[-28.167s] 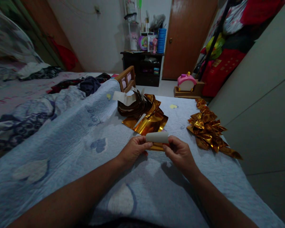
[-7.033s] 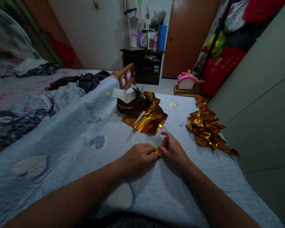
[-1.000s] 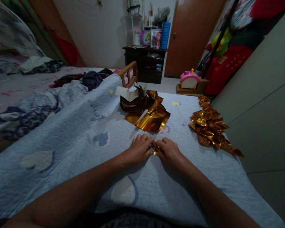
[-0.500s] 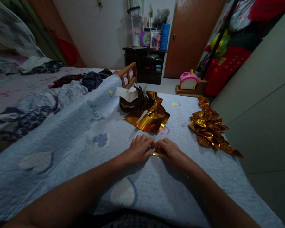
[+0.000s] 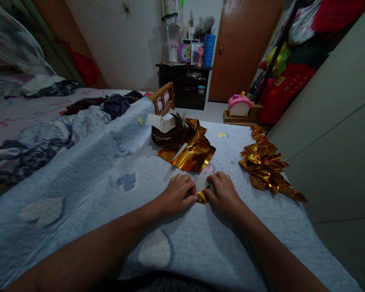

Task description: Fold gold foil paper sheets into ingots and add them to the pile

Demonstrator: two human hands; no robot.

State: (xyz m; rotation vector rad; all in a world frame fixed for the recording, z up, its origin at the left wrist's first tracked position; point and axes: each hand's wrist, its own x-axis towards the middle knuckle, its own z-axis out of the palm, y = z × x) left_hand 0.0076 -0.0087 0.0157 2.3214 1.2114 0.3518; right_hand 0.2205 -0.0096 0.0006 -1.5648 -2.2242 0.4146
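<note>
Between my hands is a sheet of gold foil paper [image 5: 202, 197], its white back facing up and its near edge turned over to the gold side. My left hand [image 5: 180, 192] pinches the sheet's left edge between thumb and fingers. On the right edge, my right hand [image 5: 222, 188] grips it the same way, fingers curled. Just beyond lies a fanned stack of gold foil sheets [image 5: 194, 153], some with white backs showing. To the right is a pile of folded gold foil pieces [image 5: 263, 162].
A pale blue heart-patterned quilt [image 5: 109, 219] covers the bed surface. Crumpled clothes [image 5: 117, 105] lie at the left. Past the bed's far edge stand a pink toy [image 5: 240, 104], a dark cabinet [image 5: 184, 87] and a wooden door [image 5: 234, 48]. A pale panel [image 5: 337, 142] rises on the right.
My hands have drawn slightly apart, and more of the paper's white back and gold fold shows between them. The whole view has shifted a little.
</note>
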